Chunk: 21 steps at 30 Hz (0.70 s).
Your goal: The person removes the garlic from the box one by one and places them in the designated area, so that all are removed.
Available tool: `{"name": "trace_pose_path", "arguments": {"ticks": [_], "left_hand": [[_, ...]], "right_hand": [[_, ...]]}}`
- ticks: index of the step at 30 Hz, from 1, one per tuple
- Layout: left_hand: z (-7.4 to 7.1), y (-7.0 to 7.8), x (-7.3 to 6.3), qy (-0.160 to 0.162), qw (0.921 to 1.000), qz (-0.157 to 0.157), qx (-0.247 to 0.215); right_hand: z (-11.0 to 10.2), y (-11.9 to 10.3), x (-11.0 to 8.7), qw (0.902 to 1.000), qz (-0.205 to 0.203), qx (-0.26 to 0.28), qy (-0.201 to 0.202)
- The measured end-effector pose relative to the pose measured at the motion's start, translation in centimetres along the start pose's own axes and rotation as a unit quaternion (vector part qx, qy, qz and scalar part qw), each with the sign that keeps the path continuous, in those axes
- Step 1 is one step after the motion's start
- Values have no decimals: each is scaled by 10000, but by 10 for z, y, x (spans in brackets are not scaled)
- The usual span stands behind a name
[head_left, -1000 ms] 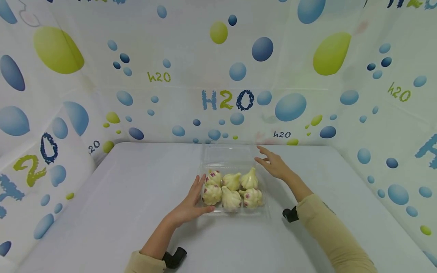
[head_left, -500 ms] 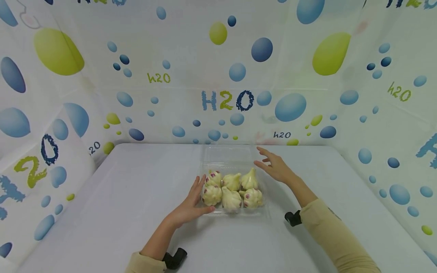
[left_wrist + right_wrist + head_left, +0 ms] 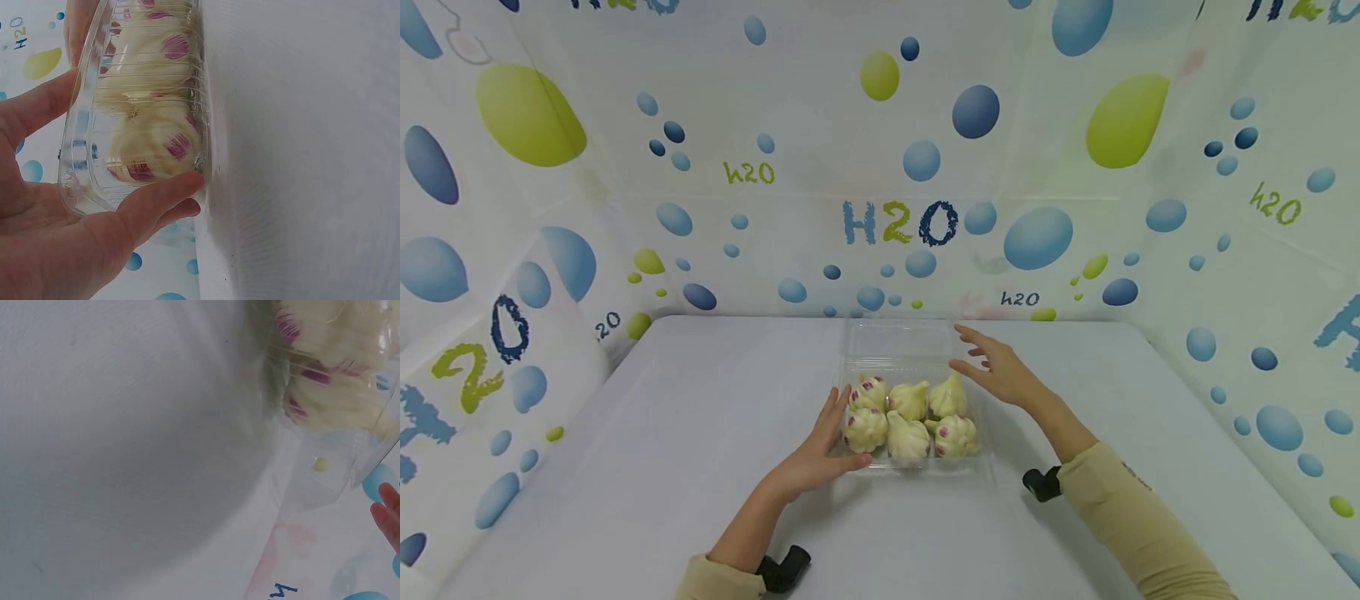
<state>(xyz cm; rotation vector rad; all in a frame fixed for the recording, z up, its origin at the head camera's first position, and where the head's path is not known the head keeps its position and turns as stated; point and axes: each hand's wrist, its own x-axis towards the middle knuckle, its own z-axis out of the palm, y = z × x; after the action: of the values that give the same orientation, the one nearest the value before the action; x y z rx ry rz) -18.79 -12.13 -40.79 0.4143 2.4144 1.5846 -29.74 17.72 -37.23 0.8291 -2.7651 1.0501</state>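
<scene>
A clear plastic clamshell container (image 3: 904,462) stands on the table with its lid (image 3: 901,340) raised at the back. Several garlic bulbs (image 3: 908,437), cream with purple patches, fill it in two rows. My left hand (image 3: 812,454) spans the container's front left corner, thumb along the front and straight fingers against the left side. In the left wrist view, those fingers (image 3: 159,197) lie on the ribbed wall beside the garlic. My right hand (image 3: 1003,371) hovers by the lid's right edge, fingers extended and holding nothing; only its fingertips (image 3: 389,519) show in the right wrist view.
The container is near the middle of a white-covered table (image 3: 700,400). A patterned backdrop (image 3: 820,133) rises behind the table and at both sides. Black wrist cameras (image 3: 786,568) stick out from under both beige sleeves (image 3: 1138,517).
My right hand has shifted slightly left, its fingertips now closer to the lid's right edge. My left hand, the container and the garlic stay where they were.
</scene>
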Motion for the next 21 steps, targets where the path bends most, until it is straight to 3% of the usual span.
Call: {"name": "trace_pose_path", "arguments": {"ticks": [11,21], "left_hand": [[0,-3,1,7,10000,-5,-21],[0,-1,0,-30,9999,24,-120]], "right_hand": [[6,-18,-2,9999,-7,98,-91],[16,-30,-1,9995,-292,70,-128]]}}
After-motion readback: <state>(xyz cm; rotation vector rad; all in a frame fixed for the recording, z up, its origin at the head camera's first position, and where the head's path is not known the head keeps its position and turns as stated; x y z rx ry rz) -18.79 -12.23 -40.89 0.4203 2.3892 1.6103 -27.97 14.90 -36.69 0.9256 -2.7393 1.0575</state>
